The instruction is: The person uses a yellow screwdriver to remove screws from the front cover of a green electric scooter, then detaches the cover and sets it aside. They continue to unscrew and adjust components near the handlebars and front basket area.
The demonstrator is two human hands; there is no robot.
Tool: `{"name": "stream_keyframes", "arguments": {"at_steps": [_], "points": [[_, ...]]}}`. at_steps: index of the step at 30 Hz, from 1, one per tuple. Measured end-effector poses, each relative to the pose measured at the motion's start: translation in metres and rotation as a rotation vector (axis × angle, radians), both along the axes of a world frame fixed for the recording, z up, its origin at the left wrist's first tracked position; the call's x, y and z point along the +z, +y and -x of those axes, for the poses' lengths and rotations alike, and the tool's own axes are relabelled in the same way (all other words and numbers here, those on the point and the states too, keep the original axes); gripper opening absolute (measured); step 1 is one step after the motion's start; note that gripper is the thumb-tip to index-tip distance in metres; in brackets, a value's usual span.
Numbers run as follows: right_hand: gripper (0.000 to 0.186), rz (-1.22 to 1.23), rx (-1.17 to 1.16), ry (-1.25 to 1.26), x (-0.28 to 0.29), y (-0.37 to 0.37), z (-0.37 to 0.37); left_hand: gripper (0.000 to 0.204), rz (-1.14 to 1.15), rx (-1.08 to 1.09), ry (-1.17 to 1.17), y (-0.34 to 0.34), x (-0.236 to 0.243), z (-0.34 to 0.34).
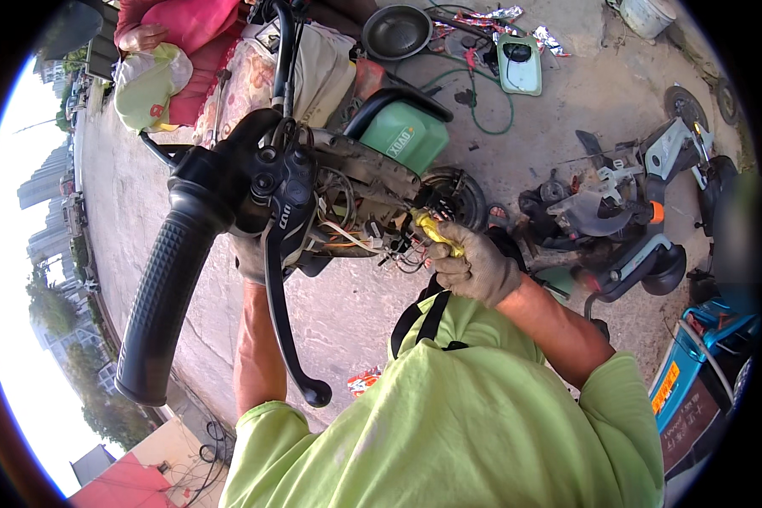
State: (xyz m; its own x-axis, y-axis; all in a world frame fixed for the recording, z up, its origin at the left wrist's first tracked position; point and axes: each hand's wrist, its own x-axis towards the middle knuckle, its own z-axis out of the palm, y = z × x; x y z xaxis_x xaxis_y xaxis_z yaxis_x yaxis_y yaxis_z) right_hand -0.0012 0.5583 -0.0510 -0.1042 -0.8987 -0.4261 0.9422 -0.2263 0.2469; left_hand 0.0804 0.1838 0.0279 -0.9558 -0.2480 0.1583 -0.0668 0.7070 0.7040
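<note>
1. Far left, well beyond the left hand (251, 264), pale high-rise buildings (49, 179) and green trees (51, 305) line a bright sky, seen tilted in my remote view.
2. Ahead of the left hand, a person in a red top (201, 63) sits or stands near the scooter, a pale green cloth (148, 93) beside one sleeve.
3. To the left of the left hand and nearer the lens, I see a black ribbed handlebar grip (168, 296); its black brake lever (278, 296) curves down just to that hand's right.
4. The left hand is mostly hidden behind the handlebar assembly, its bare forearm rising from below; I cannot tell how far it is open or whether it holds anything.
5. Between the hands, loose wires (356, 241) spill from the opened scooter body (360, 169).
6. Ahead of the right hand (476, 269) lie a green box (408, 135) and, farther off, a dark round pan (396, 32).
7. The right hand, in a grey-brown glove, closes its fingers around a yellow-handled tool (432, 229), which points up and left toward the wires; I cannot make out whether its tip touches them.
8. Just past the right hand sits a black wheel (455, 196); farther ahead, a pale green tray (529, 78).
9. Well to the right, I see grey and black vehicle parts (597, 212) and a blue frame (677, 360).
</note>
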Motion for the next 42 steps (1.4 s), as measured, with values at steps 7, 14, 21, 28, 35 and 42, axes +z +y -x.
{"name": "stream_keyframes", "arguments": {"at_steps": [7,14,21,28,35,42], "points": [[0.037,-0.665,0.125,1.358,-0.028,-0.015,-0.036,0.039,0.014,0.074,0.002,0.011,-0.002,-0.003],[0.046,-1.025,0.671,1.988,0.031,-0.003,0.003,0.033,0.171,-0.013,0.029,-0.008,-0.005,0.001],[0.042,-0.332,0.014,0.142,-0.008,-0.003,-0.007,0.026,0.322,-0.114,-0.1,-0.004,0.013,0.004],[0.025,-1.178,0.054,1.756,0.012,-0.016,-0.025,0.043,0.104,0.09,-0.019,-0.003,-0.004,0.0],[0.033,-0.816,0.021,1.012,-0.002,-0.021,-0.029,0.037,0.107,0.042,-0.084,-0.007,-0.001,0.002],[0.037,-0.267,0.071,0.303,-0.017,-0.011,-0.013,0.042,0.035,0.028,-0.01,0.006,-0.003,0.011]]}}
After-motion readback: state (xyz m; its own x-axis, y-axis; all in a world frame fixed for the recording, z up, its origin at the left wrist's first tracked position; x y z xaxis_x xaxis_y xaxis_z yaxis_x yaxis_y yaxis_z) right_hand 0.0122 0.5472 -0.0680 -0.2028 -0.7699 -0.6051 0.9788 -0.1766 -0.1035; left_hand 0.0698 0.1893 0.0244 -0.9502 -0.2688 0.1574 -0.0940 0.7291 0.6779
